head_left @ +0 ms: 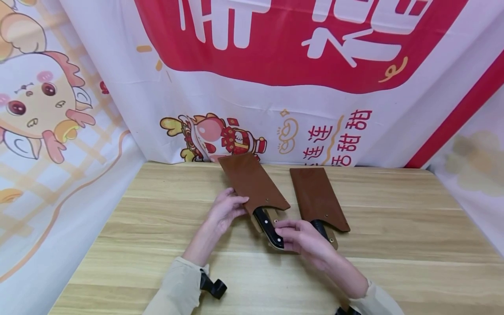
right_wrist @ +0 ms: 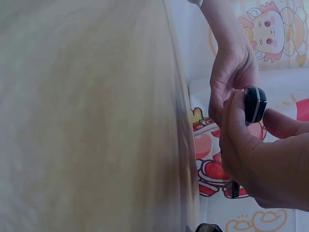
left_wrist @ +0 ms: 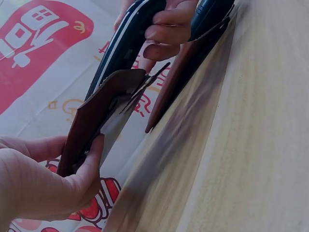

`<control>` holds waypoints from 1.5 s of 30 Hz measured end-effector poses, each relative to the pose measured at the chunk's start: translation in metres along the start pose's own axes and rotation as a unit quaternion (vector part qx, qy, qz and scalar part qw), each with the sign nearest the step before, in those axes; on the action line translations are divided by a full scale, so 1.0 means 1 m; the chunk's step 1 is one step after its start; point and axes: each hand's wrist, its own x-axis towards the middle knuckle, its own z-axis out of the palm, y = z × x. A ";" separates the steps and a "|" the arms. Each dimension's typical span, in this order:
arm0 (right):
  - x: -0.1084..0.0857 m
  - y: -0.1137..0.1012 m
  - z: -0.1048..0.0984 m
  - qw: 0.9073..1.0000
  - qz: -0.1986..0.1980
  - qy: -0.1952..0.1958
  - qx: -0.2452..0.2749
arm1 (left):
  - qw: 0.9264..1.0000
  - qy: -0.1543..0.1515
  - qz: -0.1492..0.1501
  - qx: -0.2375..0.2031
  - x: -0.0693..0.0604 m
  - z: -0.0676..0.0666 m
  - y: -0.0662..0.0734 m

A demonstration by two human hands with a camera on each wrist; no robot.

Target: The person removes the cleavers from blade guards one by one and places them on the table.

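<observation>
A brown sheath is held tilted above the table, a black riveted knife handle sticking out of its lower end. My left hand pinches the sheath's left edge, thumb on one face and fingers on the other, as the left wrist view shows too. The fingers and thumb of my right hand grip the handle near its end; the right wrist view shows the handle's butt between them. The blade is hidden in the sheath. A second brown sheath with a black handle lies just right, partly behind my right hand.
The wooden table reaches back to a hanging white and red printed cloth. Another printed cloth hangs at the left. A black wrist mount sits on my left sleeve.
</observation>
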 end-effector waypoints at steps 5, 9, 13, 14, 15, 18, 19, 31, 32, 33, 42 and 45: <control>-0.001 -0.002 -0.002 1.000 0.003 -0.008 0.021 | 1.000 0.007 0.001 -0.010 -0.001 0.000 0.000; -0.001 -0.003 -0.003 0.999 0.005 -0.022 0.044 | 0.999 0.008 0.012 -0.031 -0.002 0.000 -0.001; -0.001 -0.004 -0.004 0.998 -0.001 -0.021 0.058 | 0.999 0.007 0.029 -0.044 -0.003 -0.002 -0.001; -0.001 -0.004 -0.005 0.998 -0.004 -0.016 0.059 | 0.998 0.008 0.031 -0.046 -0.003 -0.002 -0.001; -0.001 -0.005 -0.005 0.998 -0.008 -0.012 0.059 | 0.998 0.008 0.034 -0.047 -0.004 -0.002 -0.001; -0.001 -0.006 -0.007 0.999 -0.016 0.001 0.049 | 0.998 0.004 0.034 -0.054 -0.004 -0.003 0.000; -0.001 -0.006 -0.008 0.999 -0.018 0.005 0.045 | 0.998 0.004 0.033 -0.056 -0.005 -0.003 0.000; 0.002 -0.010 -0.013 0.994 -0.037 0.100 0.040 | 0.993 -0.009 0.019 -0.118 -0.008 -0.008 0.011; 0.002 -0.011 -0.014 0.993 -0.037 0.103 0.040 | 0.992 -0.008 0.016 -0.122 -0.008 -0.008 0.012; 0.003 -0.012 -0.014 0.993 -0.037 0.107 0.040 | 0.992 -0.008 0.015 -0.124 -0.008 -0.008 0.013; 0.001 -0.026 -0.029 0.986 -0.060 0.148 0.050 | 0.989 -0.022 0.006 -0.144 -0.006 -0.005 0.017; 0.000 -0.029 -0.034 0.984 -0.071 0.152 0.058 | 0.989 -0.027 0.006 -0.143 -0.005 -0.005 0.017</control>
